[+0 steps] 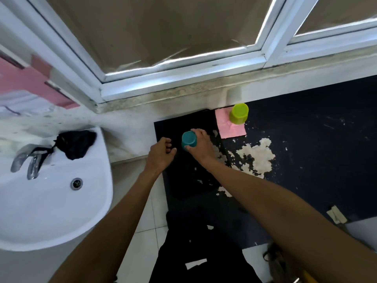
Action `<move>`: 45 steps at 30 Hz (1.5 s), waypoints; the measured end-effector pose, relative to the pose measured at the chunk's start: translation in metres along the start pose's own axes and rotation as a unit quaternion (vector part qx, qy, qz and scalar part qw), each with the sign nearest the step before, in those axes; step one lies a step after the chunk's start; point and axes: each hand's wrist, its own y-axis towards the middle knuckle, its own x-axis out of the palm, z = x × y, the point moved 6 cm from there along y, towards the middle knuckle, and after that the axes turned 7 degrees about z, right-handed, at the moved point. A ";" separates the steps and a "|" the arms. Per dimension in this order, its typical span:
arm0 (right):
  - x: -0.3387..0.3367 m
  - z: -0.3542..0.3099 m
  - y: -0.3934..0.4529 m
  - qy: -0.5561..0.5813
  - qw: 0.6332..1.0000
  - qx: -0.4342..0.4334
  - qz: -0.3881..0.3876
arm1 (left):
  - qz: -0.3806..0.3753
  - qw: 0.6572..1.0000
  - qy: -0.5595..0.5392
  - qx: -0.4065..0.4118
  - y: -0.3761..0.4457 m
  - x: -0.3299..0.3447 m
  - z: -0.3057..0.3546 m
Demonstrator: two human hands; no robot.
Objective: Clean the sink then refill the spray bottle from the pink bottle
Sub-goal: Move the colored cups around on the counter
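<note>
My right hand (199,145) grips a teal round container (189,139) from its right side, on the black counter (306,139) near the counter's left edge. Just left of it is my left hand (161,154), fingers loosely curled and holding nothing, apart from the teal container. A lime-green cap or cup (238,116) stands on a pink square thing (231,129) at the back of the counter; whether that is the pink bottle I cannot tell. The white sink (51,211) with its drain (76,183) is at the left. No spray head shows.
A chrome faucet (30,162) and a black cloth (75,144) sit on the sink's back rim. White crumbly residue (257,156) is spread over the counter. A window frame (183,78) runs behind. White floor tiles (146,221) lie between sink and counter.
</note>
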 end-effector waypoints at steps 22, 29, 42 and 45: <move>-0.173 0.009 -0.004 -0.029 0.956 -0.036 0.288 | -0.068 0.996 -0.010 0.055 -0.025 0.036 0.023; -0.168 0.038 0.022 -0.050 0.969 0.021 0.242 | -0.064 0.997 -0.006 0.030 -0.040 0.038 -0.004; -0.159 0.071 0.043 -0.059 0.977 0.093 0.183 | -0.062 0.998 -0.019 -0.002 -0.050 0.034 -0.020; -0.154 0.077 0.030 -0.049 0.974 0.146 0.166 | -0.063 0.998 -0.024 -0.001 -0.051 0.030 -0.021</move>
